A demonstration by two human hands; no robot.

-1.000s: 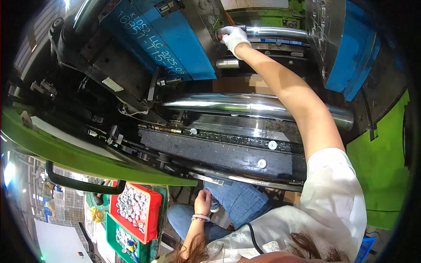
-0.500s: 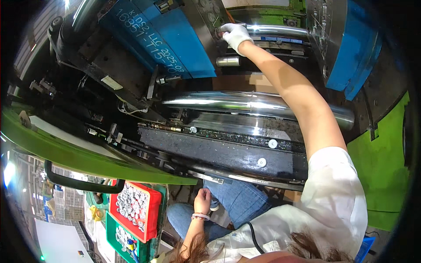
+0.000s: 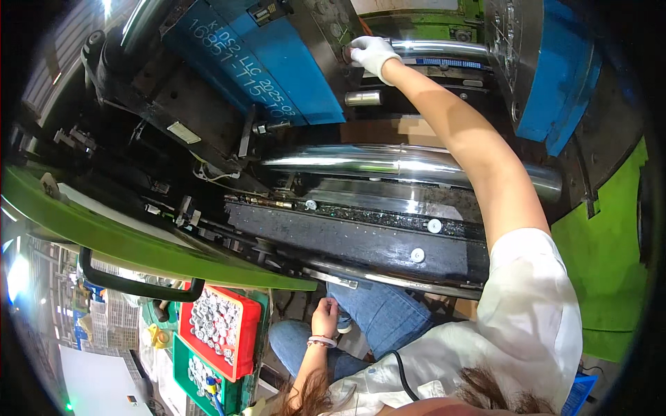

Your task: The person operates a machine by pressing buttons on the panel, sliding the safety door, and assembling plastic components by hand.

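Note:
My right hand (image 3: 372,55), in a white glove, reaches far into the machine with the arm stretched out. Its fingers are bent together against the inner face of the left blue mold half (image 3: 260,66); a small dark reddish spot shows at the fingertips, and what they grip is hidden. My bare left hand (image 3: 324,317), with bracelets at the wrist, hangs low beside my jeans (image 3: 385,312). Its fingers are curled in, and the palm cannot be seen. Across from my right hand stands the right blue mold half (image 3: 555,76), apart from the left one.
Thick polished bars (image 3: 354,161) cross the machine below my right arm. A green door (image 3: 166,256) with a black handle (image 3: 139,290) stands at the left. Beyond it are a red bin (image 3: 244,336) and a green bin (image 3: 232,395) of small grey parts.
The view has shifted slightly, so the machine and bins sit a little further right in the picture. My right hand stays at the left mold half; my left hand stays low.

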